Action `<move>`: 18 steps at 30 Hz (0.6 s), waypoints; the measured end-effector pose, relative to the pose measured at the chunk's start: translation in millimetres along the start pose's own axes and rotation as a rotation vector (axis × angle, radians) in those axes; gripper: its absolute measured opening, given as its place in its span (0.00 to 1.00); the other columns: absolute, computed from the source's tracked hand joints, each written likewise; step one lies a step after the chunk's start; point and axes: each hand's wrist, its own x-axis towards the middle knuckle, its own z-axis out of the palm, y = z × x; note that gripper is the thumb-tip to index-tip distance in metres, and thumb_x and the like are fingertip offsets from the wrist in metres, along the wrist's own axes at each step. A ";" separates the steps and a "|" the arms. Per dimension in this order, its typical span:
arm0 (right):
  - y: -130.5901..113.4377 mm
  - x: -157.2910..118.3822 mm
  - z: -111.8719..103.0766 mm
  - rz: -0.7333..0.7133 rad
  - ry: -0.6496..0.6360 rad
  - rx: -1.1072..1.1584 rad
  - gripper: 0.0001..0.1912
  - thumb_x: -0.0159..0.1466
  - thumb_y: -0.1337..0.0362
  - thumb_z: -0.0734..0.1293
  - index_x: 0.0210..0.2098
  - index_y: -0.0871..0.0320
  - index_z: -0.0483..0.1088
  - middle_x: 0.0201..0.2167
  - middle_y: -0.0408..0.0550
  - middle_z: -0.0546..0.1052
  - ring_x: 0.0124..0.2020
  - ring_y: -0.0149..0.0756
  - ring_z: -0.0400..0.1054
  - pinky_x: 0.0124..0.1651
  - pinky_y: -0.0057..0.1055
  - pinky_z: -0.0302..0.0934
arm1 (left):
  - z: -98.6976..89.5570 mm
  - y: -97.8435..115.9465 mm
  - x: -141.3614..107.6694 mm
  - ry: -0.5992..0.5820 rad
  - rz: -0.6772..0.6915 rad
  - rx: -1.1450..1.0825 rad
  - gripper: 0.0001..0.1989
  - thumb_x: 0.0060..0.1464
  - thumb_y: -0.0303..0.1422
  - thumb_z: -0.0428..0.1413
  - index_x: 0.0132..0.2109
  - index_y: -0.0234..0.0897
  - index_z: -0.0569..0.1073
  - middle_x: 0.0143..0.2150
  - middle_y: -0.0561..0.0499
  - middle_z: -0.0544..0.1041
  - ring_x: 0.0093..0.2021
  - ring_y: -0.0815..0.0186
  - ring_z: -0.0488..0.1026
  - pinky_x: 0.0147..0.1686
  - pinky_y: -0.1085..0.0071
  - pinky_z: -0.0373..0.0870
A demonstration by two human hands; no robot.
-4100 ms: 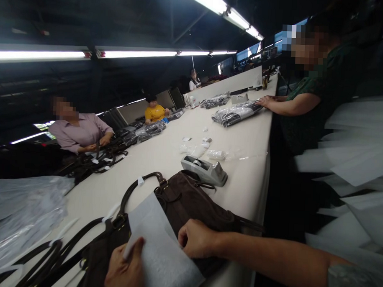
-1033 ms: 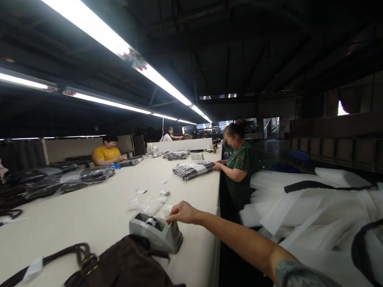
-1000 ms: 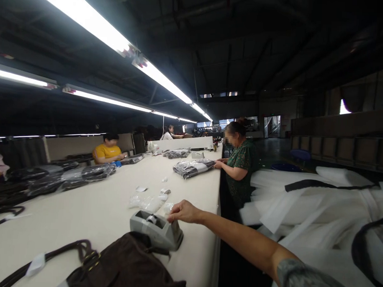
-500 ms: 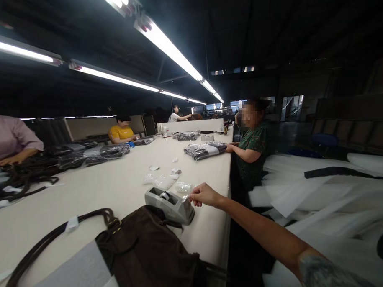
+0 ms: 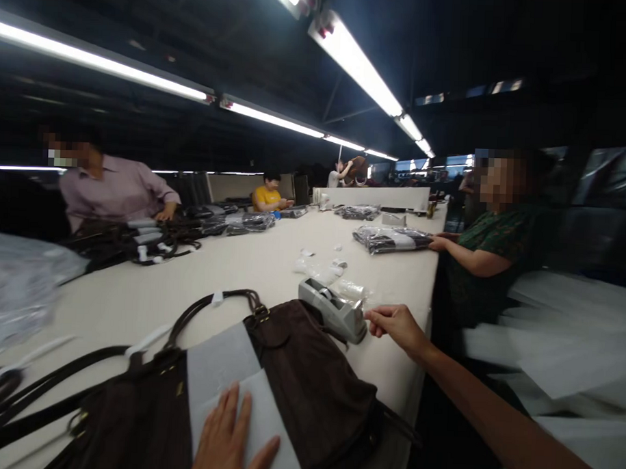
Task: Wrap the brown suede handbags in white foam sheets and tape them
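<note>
A dark brown handbag (image 5: pixel 318 378) lies on the table in front of me, with a sheet of pale grey paper (image 5: pixel 225 358) wrapped across its middle. My left hand (image 5: pixel 228 437) rests flat on that paper, fingers spread. Just beyond the bag stands a grey tape dispenser (image 5: pixel 333 310). At its cutter end my right hand (image 5: pixel 397 326) pinches thumb and fingers together on the end of the tape, which hardly shows. The bag's looped handles (image 5: pixel 197 312) reach over the tabletop, a white wrap around one.
On the long cream table (image 5: pixel 260 267) lie crumpled clear plastic (image 5: pixel 316 269) and bagged goods (image 5: pixel 392 238). A person in green (image 5: pixel 498 234) holds that bag at the right edge. Another in pink (image 5: pixel 124 190) works at left beside more handbags (image 5: pixel 153 239). White sheets (image 5: pixel 560 352) are piled at right.
My view has swung left, so the scene sits further right. My left hand has come into view on the paper. My right hand stays by the dispenser, now slightly away from its end.
</note>
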 end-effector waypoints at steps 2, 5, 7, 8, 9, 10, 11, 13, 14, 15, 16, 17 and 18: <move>-33.3 -13.4 24.6 0.009 -0.152 0.218 0.16 0.56 0.54 0.71 0.28 0.64 0.76 0.21 0.47 0.76 0.20 0.27 0.67 0.27 0.24 0.61 | -22.1 15.6 -2.9 -0.041 -0.019 -0.029 0.41 0.56 0.54 0.44 0.64 0.23 0.57 0.68 0.30 0.44 0.68 0.47 0.41 0.66 0.49 0.47; -74.5 -29.5 81.7 0.096 -0.393 0.372 0.16 0.52 0.55 0.75 0.27 0.65 0.76 0.20 0.47 0.76 0.18 0.27 0.67 0.24 0.24 0.62 | -49.1 32.1 -5.5 -0.175 -0.068 -0.060 0.41 0.58 0.54 0.41 0.66 0.24 0.52 0.69 0.31 0.40 0.68 0.49 0.36 0.67 0.50 0.44; -86.3 -33.3 125.0 0.187 -0.486 0.415 0.13 0.53 0.59 0.74 0.24 0.65 0.75 0.19 0.47 0.76 0.17 0.27 0.67 0.23 0.23 0.63 | -59.1 37.6 -7.6 -0.205 -0.092 -0.049 0.40 0.58 0.54 0.41 0.66 0.25 0.52 0.69 0.32 0.40 0.68 0.49 0.35 0.67 0.49 0.42; -87.5 -32.8 145.3 0.248 -0.494 0.428 0.12 0.54 0.61 0.74 0.23 0.65 0.74 0.18 0.46 0.75 0.16 0.26 0.66 0.22 0.23 0.63 | -61.9 39.2 -8.7 -0.202 -0.100 -0.040 0.40 0.59 0.54 0.40 0.66 0.25 0.52 0.69 0.32 0.40 0.69 0.49 0.35 0.67 0.48 0.41; -86.4 -31.1 163.5 0.308 -0.484 0.433 0.11 0.55 0.63 0.73 0.23 0.65 0.73 0.17 0.46 0.75 0.16 0.26 0.66 0.22 0.23 0.64 | -63.6 40.4 -9.6 -0.199 -0.108 -0.033 0.40 0.59 0.54 0.40 0.66 0.26 0.52 0.69 0.32 0.40 0.69 0.49 0.35 0.67 0.47 0.41; -83.8 -28.7 179.1 0.358 -0.464 0.432 0.11 0.56 0.65 0.73 0.22 0.65 0.72 0.16 0.45 0.74 0.15 0.26 0.65 0.22 0.23 0.64 | -64.6 41.3 -10.4 -0.196 -0.114 -0.031 0.40 0.59 0.54 0.39 0.66 0.26 0.52 0.69 0.32 0.41 0.69 0.48 0.35 0.66 0.46 0.41; -80.4 -26.2 191.8 0.395 -0.443 0.425 0.11 0.56 0.66 0.73 0.21 0.65 0.71 0.15 0.44 0.73 0.15 0.26 0.65 0.22 0.23 0.65 | -65.3 42.1 -11.0 -0.191 -0.118 -0.030 0.40 0.59 0.54 0.39 0.66 0.26 0.51 0.69 0.32 0.41 0.69 0.48 0.36 0.66 0.46 0.41; -72.9 -22.7 209.4 0.428 -0.418 0.403 0.12 0.57 0.68 0.72 0.20 0.64 0.69 0.14 0.43 0.72 0.14 0.25 0.64 0.22 0.22 0.65 | -66.8 43.8 -11.5 -0.179 -0.128 -0.034 0.40 0.59 0.54 0.38 0.66 0.26 0.51 0.69 0.32 0.42 0.69 0.48 0.36 0.66 0.46 0.41; -69.2 -22.0 214.9 0.434 -0.418 0.390 0.12 0.58 0.69 0.71 0.20 0.64 0.69 0.14 0.43 0.72 0.14 0.26 0.64 0.21 0.22 0.65 | -67.8 44.7 -11.5 -0.181 -0.137 -0.036 0.40 0.59 0.54 0.37 0.66 0.26 0.51 0.69 0.32 0.43 0.69 0.48 0.37 0.66 0.46 0.41; -65.6 -22.1 218.8 0.445 -0.417 0.376 0.12 0.58 0.70 0.70 0.20 0.64 0.68 0.13 0.43 0.71 0.14 0.26 0.64 0.21 0.22 0.65 | -69.1 45.5 -11.4 -0.189 -0.144 -0.040 0.40 0.59 0.54 0.37 0.66 0.27 0.50 0.69 0.32 0.43 0.69 0.49 0.36 0.67 0.47 0.40; -62.2 -22.7 221.7 0.457 -0.417 0.362 0.12 0.59 0.71 0.69 0.20 0.64 0.68 0.13 0.43 0.71 0.14 0.26 0.64 0.20 0.22 0.65 | -70.5 46.3 -11.2 -0.202 -0.149 -0.045 0.39 0.59 0.54 0.37 0.67 0.27 0.50 0.69 0.33 0.42 0.69 0.49 0.36 0.67 0.47 0.40; -59.0 -23.5 223.9 0.469 -0.415 0.348 0.11 0.60 0.73 0.68 0.21 0.64 0.68 0.13 0.42 0.71 0.13 0.26 0.63 0.19 0.22 0.64 | -71.9 46.9 -10.9 -0.214 -0.152 -0.050 0.39 0.59 0.54 0.37 0.67 0.27 0.49 0.69 0.33 0.42 0.69 0.50 0.36 0.67 0.48 0.39; -56.1 -24.2 225.6 0.479 -0.413 0.336 0.11 0.61 0.74 0.66 0.22 0.63 0.68 0.13 0.42 0.71 0.13 0.25 0.63 0.19 0.21 0.64 | -73.2 47.4 -10.6 -0.224 -0.152 -0.055 0.40 0.59 0.54 0.37 0.67 0.28 0.48 0.70 0.34 0.41 0.69 0.50 0.35 0.67 0.48 0.39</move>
